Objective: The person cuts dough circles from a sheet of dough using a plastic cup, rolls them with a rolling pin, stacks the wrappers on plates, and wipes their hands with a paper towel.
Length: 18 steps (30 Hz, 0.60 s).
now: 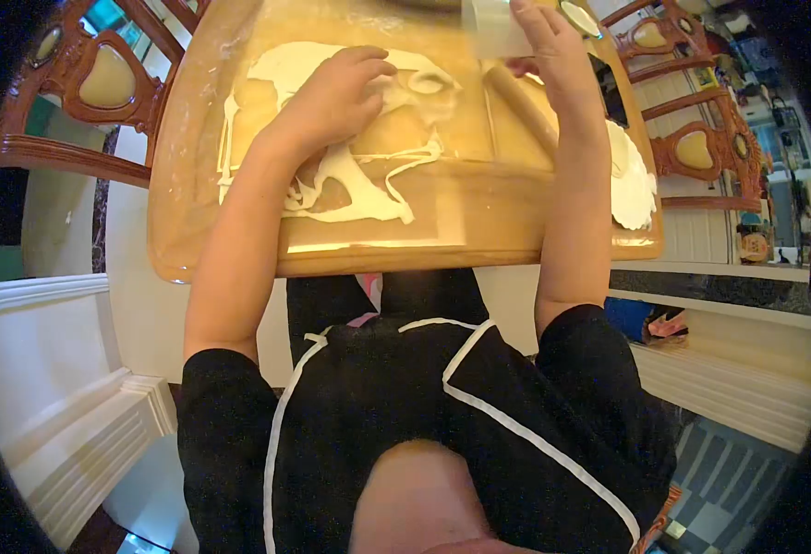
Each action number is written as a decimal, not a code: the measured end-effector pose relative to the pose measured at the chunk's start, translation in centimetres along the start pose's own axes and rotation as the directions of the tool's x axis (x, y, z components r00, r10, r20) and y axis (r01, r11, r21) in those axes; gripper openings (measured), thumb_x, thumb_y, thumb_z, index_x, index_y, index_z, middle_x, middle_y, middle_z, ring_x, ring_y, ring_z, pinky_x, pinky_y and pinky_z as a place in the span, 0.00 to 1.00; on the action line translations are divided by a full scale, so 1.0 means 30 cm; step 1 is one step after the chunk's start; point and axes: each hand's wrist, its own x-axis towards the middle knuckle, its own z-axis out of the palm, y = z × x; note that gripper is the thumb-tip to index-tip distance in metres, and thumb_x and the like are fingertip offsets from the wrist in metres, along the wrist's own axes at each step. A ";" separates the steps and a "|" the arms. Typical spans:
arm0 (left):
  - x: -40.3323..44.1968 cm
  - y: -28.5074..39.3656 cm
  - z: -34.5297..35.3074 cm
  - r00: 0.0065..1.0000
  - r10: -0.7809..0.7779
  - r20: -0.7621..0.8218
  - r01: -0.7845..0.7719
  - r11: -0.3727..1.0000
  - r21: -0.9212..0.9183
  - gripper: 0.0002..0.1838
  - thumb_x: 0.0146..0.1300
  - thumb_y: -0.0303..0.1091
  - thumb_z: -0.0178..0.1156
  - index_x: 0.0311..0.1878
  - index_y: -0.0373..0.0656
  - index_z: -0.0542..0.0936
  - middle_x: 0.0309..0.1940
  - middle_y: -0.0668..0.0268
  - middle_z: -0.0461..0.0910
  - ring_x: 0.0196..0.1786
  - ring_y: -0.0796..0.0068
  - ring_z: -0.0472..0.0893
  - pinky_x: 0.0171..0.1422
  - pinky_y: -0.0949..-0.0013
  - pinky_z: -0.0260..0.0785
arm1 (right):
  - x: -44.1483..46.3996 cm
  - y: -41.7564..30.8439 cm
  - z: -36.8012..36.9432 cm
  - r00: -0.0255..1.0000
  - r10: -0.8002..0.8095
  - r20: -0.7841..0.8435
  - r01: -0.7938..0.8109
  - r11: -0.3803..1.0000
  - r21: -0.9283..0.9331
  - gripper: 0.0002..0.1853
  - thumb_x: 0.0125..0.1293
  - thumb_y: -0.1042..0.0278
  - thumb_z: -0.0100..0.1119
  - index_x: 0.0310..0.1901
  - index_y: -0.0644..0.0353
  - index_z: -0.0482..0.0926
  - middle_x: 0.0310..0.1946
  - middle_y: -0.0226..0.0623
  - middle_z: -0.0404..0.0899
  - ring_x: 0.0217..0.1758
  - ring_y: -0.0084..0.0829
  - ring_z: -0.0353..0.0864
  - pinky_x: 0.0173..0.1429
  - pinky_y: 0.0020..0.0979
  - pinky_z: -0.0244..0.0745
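Pale rolled dough lies in a cut-up, holed sheet on the wooden table. My left hand rests over the upper middle of the dough, fingers bent; what is under them, if anything, is hidden. A small ring of dough sits just right of it. My right hand is raised at the table's upper right, its fingers on a translucent whitish container. Below that container a wooden rolling pin lies at a slant, partly behind my right forearm.
At the table's right edge is a heap of white flour or dough. A small round white dish and a dark flat object are at the upper right. Carved wooden chairs stand on both sides.
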 end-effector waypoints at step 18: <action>0.013 -0.008 -0.029 0.871 -0.492 0.013 0.467 0.817 -0.337 0.16 0.67 0.32 0.55 0.55 0.38 0.80 0.53 0.59 0.81 0.54 0.66 0.80 0.61 0.67 0.71 | 0.158 0.165 0.203 0.871 -0.482 0.093 0.409 0.608 -0.680 0.27 0.63 0.49 0.63 0.56 0.60 0.76 0.47 0.48 0.79 0.50 0.45 0.80 0.51 0.38 0.77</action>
